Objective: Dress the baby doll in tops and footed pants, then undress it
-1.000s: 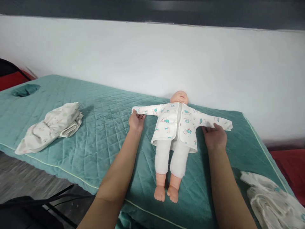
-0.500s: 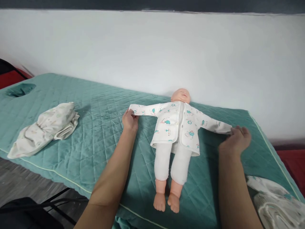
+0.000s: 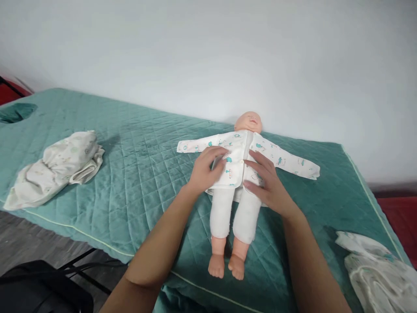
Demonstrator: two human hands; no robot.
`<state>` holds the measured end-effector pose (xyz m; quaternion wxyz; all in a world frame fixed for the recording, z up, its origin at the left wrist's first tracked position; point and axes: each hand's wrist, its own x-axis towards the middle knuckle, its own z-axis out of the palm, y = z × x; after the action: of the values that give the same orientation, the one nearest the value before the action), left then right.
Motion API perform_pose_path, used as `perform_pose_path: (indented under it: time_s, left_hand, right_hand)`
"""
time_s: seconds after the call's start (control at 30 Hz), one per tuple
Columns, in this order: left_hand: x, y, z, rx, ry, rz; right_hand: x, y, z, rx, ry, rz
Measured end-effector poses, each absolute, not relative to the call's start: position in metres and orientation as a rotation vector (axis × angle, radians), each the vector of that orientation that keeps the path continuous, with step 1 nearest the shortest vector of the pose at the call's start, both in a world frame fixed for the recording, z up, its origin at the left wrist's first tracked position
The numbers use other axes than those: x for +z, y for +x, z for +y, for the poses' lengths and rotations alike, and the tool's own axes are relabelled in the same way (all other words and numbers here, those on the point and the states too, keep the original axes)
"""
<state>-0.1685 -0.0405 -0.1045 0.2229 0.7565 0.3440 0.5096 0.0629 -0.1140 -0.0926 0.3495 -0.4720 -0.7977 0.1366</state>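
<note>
A baby doll lies on its back, its head near the wall and its bare feet towards me. It wears a white baby jacket with green and pink prints; the front is unfastened and both sleeves are spread out sideways. White padding covers the legs. My left hand rests on the jacket's left front panel, fingers apart. Over the right panel, near the front opening, lies my right hand with its fingers spread. Neither hand grips the cloth.
A green quilted cover drapes the bed, which has a face hole at far left. A bundled printed cloth lies left, folded printed clothes at lower right. A black bag-like object sits lower left. A white wall stands behind.
Both hands have let go of the sleeve cuffs and moved inward onto the jacket's front. The sleeves stay stretched out on the cover. The view has tilted slightly downward.
</note>
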Motion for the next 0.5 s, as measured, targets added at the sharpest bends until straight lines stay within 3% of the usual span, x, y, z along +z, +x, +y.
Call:
perform_pose_path:
  time_s: [0.27,0.5]
  left_hand:
    - [-0.089,-0.171,-0.068,0.816,2.412,0.763]
    - [-0.092,-0.170,-0.065,1.185,2.265,0.790]
  right_hand:
    - [-0.081,0.070,-0.127,0.503,-1.284,-2.263]
    - [-0.094,0.056,-0.121,0.580,-1.218,-1.546]
